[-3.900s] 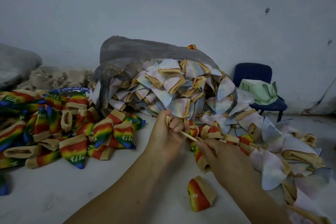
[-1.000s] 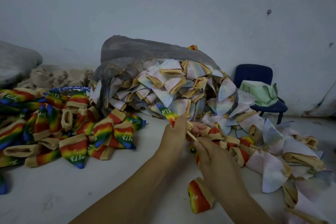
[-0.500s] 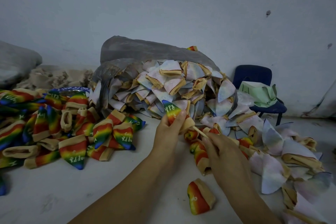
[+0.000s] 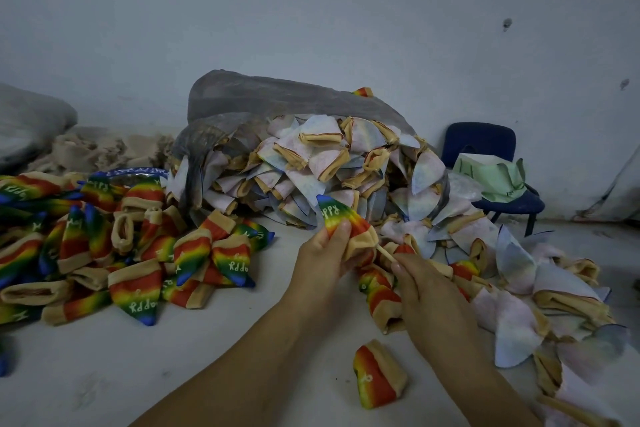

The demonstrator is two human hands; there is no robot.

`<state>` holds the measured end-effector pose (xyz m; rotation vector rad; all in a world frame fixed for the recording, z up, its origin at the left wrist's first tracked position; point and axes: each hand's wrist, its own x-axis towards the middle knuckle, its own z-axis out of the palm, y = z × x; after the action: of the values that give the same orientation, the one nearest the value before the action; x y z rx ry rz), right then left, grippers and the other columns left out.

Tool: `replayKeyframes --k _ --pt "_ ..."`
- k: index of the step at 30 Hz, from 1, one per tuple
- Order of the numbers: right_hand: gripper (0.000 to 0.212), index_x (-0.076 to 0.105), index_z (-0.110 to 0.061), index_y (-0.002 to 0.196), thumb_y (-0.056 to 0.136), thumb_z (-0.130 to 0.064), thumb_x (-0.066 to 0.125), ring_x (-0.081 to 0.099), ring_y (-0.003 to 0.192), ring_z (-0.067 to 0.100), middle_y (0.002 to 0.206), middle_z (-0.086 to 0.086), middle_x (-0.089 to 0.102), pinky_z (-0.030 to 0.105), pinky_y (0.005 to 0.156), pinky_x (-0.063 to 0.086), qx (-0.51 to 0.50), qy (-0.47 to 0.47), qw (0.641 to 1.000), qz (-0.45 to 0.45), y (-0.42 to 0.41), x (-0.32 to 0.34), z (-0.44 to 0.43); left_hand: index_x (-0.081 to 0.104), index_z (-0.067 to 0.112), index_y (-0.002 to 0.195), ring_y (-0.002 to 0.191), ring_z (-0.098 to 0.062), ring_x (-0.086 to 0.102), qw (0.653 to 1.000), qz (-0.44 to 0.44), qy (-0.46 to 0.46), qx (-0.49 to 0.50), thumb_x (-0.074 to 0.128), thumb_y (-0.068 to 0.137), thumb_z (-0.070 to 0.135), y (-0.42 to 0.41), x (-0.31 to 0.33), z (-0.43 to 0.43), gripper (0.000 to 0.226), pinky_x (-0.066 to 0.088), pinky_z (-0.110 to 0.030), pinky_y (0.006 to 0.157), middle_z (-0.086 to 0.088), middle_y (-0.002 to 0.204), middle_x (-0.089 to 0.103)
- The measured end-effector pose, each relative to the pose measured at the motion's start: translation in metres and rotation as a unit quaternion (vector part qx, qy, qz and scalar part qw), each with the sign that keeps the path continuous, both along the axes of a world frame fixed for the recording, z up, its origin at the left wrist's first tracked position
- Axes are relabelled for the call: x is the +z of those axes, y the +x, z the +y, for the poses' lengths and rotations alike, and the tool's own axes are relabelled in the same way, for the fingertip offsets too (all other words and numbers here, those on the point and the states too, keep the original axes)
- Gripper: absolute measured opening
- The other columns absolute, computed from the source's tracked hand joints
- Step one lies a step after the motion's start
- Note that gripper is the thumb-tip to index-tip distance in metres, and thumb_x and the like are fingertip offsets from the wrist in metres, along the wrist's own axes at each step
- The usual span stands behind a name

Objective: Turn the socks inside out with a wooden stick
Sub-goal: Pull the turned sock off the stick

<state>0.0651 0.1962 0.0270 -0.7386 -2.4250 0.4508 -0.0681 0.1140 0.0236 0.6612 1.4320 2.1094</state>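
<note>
A grey translucent plastic bag (image 4: 277,97) lies on its side on the white floor (image 4: 173,357), its mouth facing the camera. It is full of pale inside-out socks with tan cuffs (image 4: 322,163), which spill out of it and trail off to the right. One small rainbow sock (image 4: 363,92) sits on top of the bag. Behind on the right, a dark blue chair (image 4: 481,139) carries a pale green bag (image 4: 491,177) on its seat; what is inside cannot be seen. To the left lies a heap of rainbow-striped socks with white lettering (image 4: 138,284), with a beige fabric pile (image 4: 97,149) and a grey sack (image 4: 27,121) behind it.

Both forearms reach in from the bottom edge and meet just in front of the bag's mouth. The left hand (image 4: 322,260) holds a rainbow-striped sock with a tan cuff (image 4: 337,215) up off the floor, toe pointing up and left, its fingers (image 4: 341,229) curled round the lower part. The thin wooden stick (image 4: 385,253) runs out of the sock's cuff down to the right hand (image 4: 429,291), whose fingers pinch its near end. Under that hand lies another rainbow sock (image 4: 381,295), and a lone red-and-yellow sock (image 4: 377,378) rests nearer the camera.
</note>
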Motion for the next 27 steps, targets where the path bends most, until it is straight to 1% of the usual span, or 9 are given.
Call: replayKeyframes --k 4,6,8,11,13,15,18,22,27 --pt "0.031 0.057 -0.035 0.112 0.1 -0.038 0.028 0.054 0.079 0.01 0.089 -0.012 0.06 0.032 0.072 0.044 -0.028 0.02 0.999 -0.008 -0.002 -0.002 -0.008 0.068 0.014 0.115 0.103 -0.02 0.07 0.997 0.054 -0.046 0.032 0.047 0.101 0.039 0.003 -0.008 0.0 0.035 0.054 -0.036 0.096 -0.005 0.108 0.075" --pt "0.031 0.058 -0.036 0.111 0.1 -0.04 0.029 0.051 0.076 0.006 0.085 -0.016 0.056 0.031 0.071 0.043 -0.025 0.019 1.0 0.0 -0.003 -0.003 -0.007 0.066 0.02 0.108 0.093 -0.011 0.071 0.992 0.094 -0.069 0.055 0.044 0.101 0.041 0.001 -0.008 -0.001 0.032 0.055 -0.022 0.086 0.002 0.098 0.075" --pt "0.031 0.059 -0.036 0.111 0.099 -0.041 0.031 0.048 0.073 0.002 0.08 -0.02 0.052 0.029 0.067 0.04 -0.01 0.018 1.0 0.017 -0.003 -0.004 -0.004 0.063 0.025 0.096 0.075 0.002 0.066 0.984 0.131 -0.085 0.087 0.043 0.101 0.042 -0.001 -0.008 -0.001 0.026 0.048 -0.008 0.066 0.008 0.082 0.071" --pt "0.029 0.059 -0.034 0.103 0.099 -0.041 0.032 0.051 0.069 0.003 0.072 -0.017 0.053 0.029 0.063 0.041 0.018 0.0 1.0 0.016 -0.003 -0.005 0.001 0.062 0.027 0.093 0.068 0.011 0.061 0.979 0.136 -0.088 0.125 0.046 0.101 0.041 -0.001 -0.009 0.0 0.023 0.043 -0.004 0.057 0.01 0.084 0.067" --pt "0.027 0.057 -0.033 0.098 0.098 -0.044 0.033 0.054 0.067 0.004 0.069 -0.014 0.055 0.03 0.062 0.044 0.03 -0.005 1.0 -0.003 -0.003 -0.007 0.003 0.063 0.027 0.093 0.068 0.011 0.061 0.979 0.115 -0.072 0.154 0.047 0.099 0.045 -0.003 -0.01 -0.001 0.025 0.044 -0.005 0.058 0.011 0.083 0.067" --pt "0.024 0.054 -0.035 0.09 0.095 -0.05 0.036 0.054 0.063 0.002 0.066 -0.014 0.055 0.024 0.055 0.04 0.032 -0.027 0.999 -0.005 -0.002 -0.006 0.006 0.063 0.026 0.09 0.063 0.007 0.059 0.975 0.099 -0.055 0.192 0.046 0.098 0.048 -0.008 -0.009 -0.003 0.029 0.044 -0.011 0.059 0.012 0.074 0.065" --pt "0.024 0.052 -0.038 0.08 0.091 -0.056 0.041 0.054 0.061 0.001 0.065 -0.011 0.057 0.022 0.051 0.037 0.011 -0.079 0.997 0.0 0.0 -0.003 0.009 0.063 0.025 0.086 0.054 0.006 0.053 0.97 0.11 -0.06 0.21 0.045 0.097 0.052 -0.011 -0.008 -0.006 0.035 0.04 -0.01 0.052 0.016 0.059 0.061" --pt "0.032 0.06 -0.029 0.077 0.093 -0.051 0.043 0.057 0.064 0.009 0.067 -0.003 0.061 0.03 0.058 0.045 0.007 -0.166 0.983 0.083 -0.004 -0.004 0.006 0.059 0.029 0.074 0.054 0.006 0.052 0.961 0.161 -0.086 0.208 0.045 0.097 0.055 -0.004 -0.005 -0.005 0.038 0.037 -0.008 0.048 0.022 0.055 0.057" --pt "0.036 0.062 -0.026 0.075 0.092 -0.052 0.044 0.059 0.068 0.017 0.07 0.002 0.063 0.033 0.061 0.046 0.017 -0.214 0.971 0.102 -0.006 -0.004 0.004 0.059 0.026 0.066 0.057 -0.002 0.058 0.954 0.179 -0.102 0.217 0.042 0.096 0.056 -0.001 -0.004 -0.005 0.046 0.039 -0.011 0.049 0.01 0.057 0.059"
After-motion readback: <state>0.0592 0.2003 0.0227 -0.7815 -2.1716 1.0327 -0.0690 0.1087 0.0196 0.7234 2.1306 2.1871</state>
